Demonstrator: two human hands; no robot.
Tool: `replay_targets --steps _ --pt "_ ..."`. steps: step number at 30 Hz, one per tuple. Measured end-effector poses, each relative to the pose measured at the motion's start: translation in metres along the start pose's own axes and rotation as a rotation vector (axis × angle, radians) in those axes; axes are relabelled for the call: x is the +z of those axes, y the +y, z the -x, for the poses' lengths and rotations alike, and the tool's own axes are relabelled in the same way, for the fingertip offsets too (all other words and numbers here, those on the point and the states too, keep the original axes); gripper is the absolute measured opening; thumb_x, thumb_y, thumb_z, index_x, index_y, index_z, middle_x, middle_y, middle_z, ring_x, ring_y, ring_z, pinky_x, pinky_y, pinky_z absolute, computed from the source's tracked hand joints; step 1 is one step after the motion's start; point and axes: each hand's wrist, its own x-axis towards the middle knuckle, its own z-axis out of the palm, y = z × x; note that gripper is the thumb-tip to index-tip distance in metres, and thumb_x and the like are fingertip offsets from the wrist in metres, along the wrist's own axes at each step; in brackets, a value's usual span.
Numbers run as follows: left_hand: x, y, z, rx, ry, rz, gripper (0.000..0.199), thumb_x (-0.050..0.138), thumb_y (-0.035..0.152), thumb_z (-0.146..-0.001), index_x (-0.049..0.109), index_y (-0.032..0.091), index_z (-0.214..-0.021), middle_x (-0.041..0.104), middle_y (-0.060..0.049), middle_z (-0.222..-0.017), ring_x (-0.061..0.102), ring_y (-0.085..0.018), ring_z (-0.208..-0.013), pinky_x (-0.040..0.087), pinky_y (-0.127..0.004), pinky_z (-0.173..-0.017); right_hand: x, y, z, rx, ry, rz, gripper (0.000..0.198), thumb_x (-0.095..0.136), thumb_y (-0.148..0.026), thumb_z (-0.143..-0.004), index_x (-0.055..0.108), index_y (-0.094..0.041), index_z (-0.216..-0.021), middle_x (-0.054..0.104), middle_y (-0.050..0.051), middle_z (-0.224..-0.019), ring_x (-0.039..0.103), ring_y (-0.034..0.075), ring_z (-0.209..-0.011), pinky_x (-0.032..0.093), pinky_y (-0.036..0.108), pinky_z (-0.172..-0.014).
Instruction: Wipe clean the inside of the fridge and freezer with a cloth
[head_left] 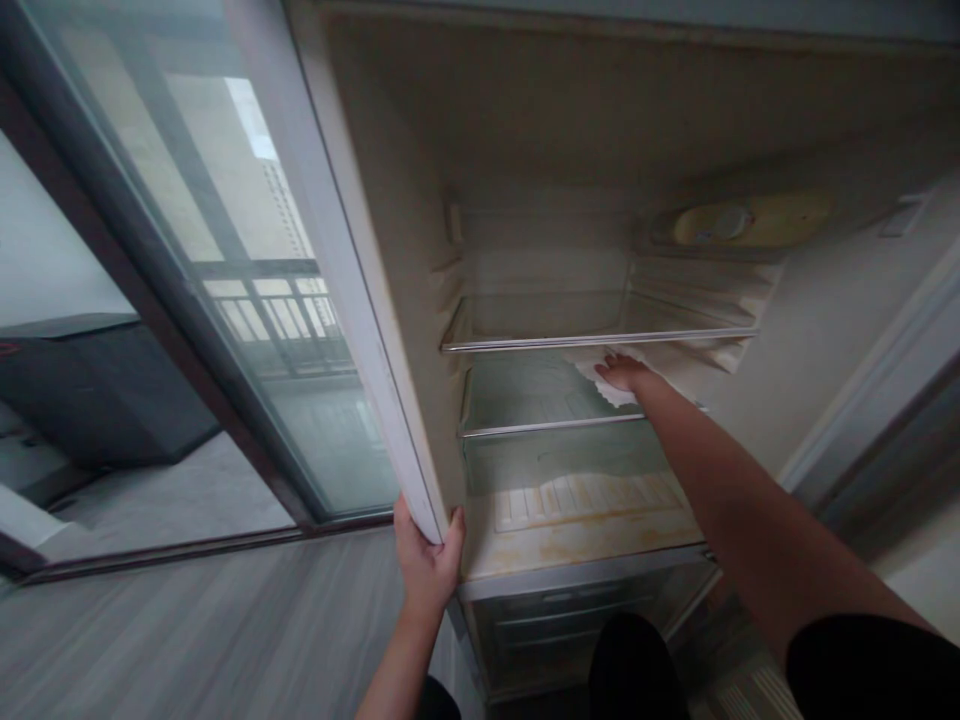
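Observation:
My right hand [621,372] reaches into an open refrigerator and holds a white cloth [616,395] against the lower glass shelf [517,385]. Part of the cloth spreads out beyond the fingers towards the left. Just above that hand runs the metal front trim of the upper glass shelf [592,340]. My left hand [431,550] grips the front edge of the refrigerator's left side wall [375,330], with the thumb on the inner face and the fingers wrapped around the outside.
Yellowish stains mark the refrigerator floor [570,535] under the shelves. A yellowed lamp and dial housing [757,220] sits on the right inner wall. Below is a compartment with a drawer front [570,630]. To the left are a sliding glass door [300,400] and grey flooring [225,620].

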Motion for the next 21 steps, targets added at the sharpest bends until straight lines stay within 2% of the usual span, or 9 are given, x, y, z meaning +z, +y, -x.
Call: replay_targets --steps 3,7,10,14,18,21 --pt "0.001 -0.001 0.002 -0.023 -0.014 0.023 0.066 0.071 0.037 -0.083 0.046 0.018 -0.141 0.061 -0.014 -0.122 0.062 -0.027 -0.112 0.050 -0.042 -0.098 0.001 -0.016 0.009 0.002 -0.018 0.010 0.068 0.024 -0.051 -0.103 0.029 -0.014 -0.160 0.024 0.016 -0.165 0.026 0.035 -0.152 0.025 0.050 -0.121" --pt "0.003 -0.003 0.003 -0.042 -0.020 0.054 0.067 0.071 0.037 -0.082 0.046 0.018 -0.141 0.060 -0.014 -0.126 0.060 -0.028 -0.117 0.048 -0.042 -0.103 0.004 -0.053 0.024 -0.075 -0.039 0.017 0.065 0.022 -0.048 -0.104 0.028 -0.017 -0.160 0.021 0.016 -0.166 0.024 0.033 -0.152 0.025 0.048 -0.122" --pt "0.003 -0.003 0.002 -0.044 -0.019 0.050 0.068 0.072 0.038 -0.081 0.046 0.018 -0.141 0.061 -0.013 -0.124 0.060 -0.028 -0.116 0.048 -0.042 -0.102 0.006 -0.093 0.040 -0.202 -0.052 0.022 0.064 0.022 -0.045 -0.104 0.027 -0.017 -0.160 0.021 0.016 -0.166 0.025 0.033 -0.152 0.025 0.048 -0.121" --pt "0.002 0.000 0.000 -0.058 -0.021 0.063 0.067 0.072 0.038 -0.081 0.047 0.018 -0.141 0.060 -0.014 -0.126 0.060 -0.028 -0.116 0.048 -0.042 -0.101 0.013 -0.153 0.075 -0.447 -0.052 0.019 0.061 0.022 -0.043 -0.105 0.027 -0.019 -0.160 0.020 0.011 -0.167 0.024 0.031 -0.153 0.025 0.044 -0.122" --pt "0.001 0.003 -0.002 -0.073 -0.031 0.064 0.069 0.073 0.038 -0.080 0.048 0.018 -0.141 0.061 -0.013 -0.123 0.060 -0.027 -0.113 0.049 -0.042 -0.101 0.022 -0.190 0.120 -0.709 0.080 -0.008 0.060 0.024 -0.043 -0.105 0.036 -0.015 -0.156 0.030 0.015 -0.163 0.035 0.033 -0.146 0.033 0.049 -0.117" --pt "0.001 0.004 -0.002 -0.084 -0.025 0.075 0.070 0.073 0.040 -0.079 0.048 0.018 -0.140 0.061 -0.012 -0.121 0.060 -0.027 -0.113 0.048 -0.043 -0.103 0.031 -0.199 0.149 -0.738 0.251 -0.027 0.056 0.024 -0.042 -0.105 0.048 -0.015 -0.147 0.041 0.013 -0.158 0.044 0.033 -0.139 0.039 0.050 -0.111"
